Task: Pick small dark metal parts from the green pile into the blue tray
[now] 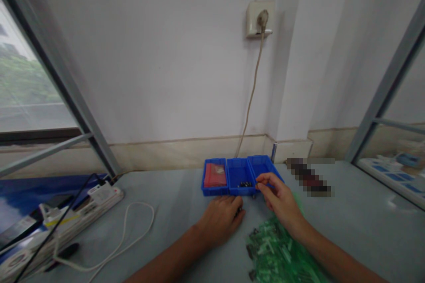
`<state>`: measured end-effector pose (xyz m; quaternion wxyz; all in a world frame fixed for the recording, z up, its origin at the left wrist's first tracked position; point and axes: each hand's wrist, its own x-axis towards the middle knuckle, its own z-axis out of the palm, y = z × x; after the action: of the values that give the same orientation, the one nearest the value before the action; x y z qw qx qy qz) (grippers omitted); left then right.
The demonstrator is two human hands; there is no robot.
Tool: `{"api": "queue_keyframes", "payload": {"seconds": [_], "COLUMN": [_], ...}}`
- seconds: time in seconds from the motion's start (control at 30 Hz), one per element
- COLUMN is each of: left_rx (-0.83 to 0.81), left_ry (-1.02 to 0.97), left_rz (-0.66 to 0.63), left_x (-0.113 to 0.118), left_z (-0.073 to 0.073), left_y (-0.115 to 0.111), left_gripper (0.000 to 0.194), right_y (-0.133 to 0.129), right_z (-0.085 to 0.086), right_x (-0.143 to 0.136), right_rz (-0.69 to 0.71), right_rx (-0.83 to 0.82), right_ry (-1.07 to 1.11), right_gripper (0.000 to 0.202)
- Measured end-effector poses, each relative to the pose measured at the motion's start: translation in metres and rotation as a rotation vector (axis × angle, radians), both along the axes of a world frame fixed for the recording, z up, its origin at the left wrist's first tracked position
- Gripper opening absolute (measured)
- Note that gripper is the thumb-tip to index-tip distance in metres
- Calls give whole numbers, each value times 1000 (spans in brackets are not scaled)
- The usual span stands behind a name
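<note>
No words, numbers or brand names can be read here. At the near end of the white power strip (99, 209), on the left, is a round mark (20, 258) with some red in it, perhaps a logo or a printed sign, though too blurred to make out. The item (310, 178) on the right of the table (352, 225) is masked by coarse squares, so any lettering there is hidden.

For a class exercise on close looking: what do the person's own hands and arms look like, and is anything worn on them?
The left hand and right hand are bare, without gloves. The left forearm and right forearm show no sleeve, watch or bracelet. The blur leaves rings or small markings uncertain.
</note>
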<state>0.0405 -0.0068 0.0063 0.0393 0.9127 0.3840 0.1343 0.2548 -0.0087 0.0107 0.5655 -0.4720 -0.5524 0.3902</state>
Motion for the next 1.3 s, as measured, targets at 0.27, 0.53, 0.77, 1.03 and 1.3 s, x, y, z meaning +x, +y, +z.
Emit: {"api": "queue_keyframes", "payload": {"seconds": [0.27,0.53,0.77,1.03,1.3], "left_rx": [5,7,3,9,19], "left_ry": [9,12,18,19,11], "left_rz": [-3,-6,6,2,-2], "left_x": [0,0,1,-1,-1], "left_z": [-2,-1,-1,-2,-3], "left_y": [1,1,1,1,1], "left_gripper": [7,7,8,7,7], "right_y": [0,0,1,-1,0], "right_z": [-2,0,-1,-1,-2], "right_x": [1,0,0,1,1], "right_rz": [12,41,52,50,41], "right_rx": [-7,-20,-25,-40,-49], "right_ry": [34,64,63,25,7], "right_gripper": [28,31,32,32,32]}}
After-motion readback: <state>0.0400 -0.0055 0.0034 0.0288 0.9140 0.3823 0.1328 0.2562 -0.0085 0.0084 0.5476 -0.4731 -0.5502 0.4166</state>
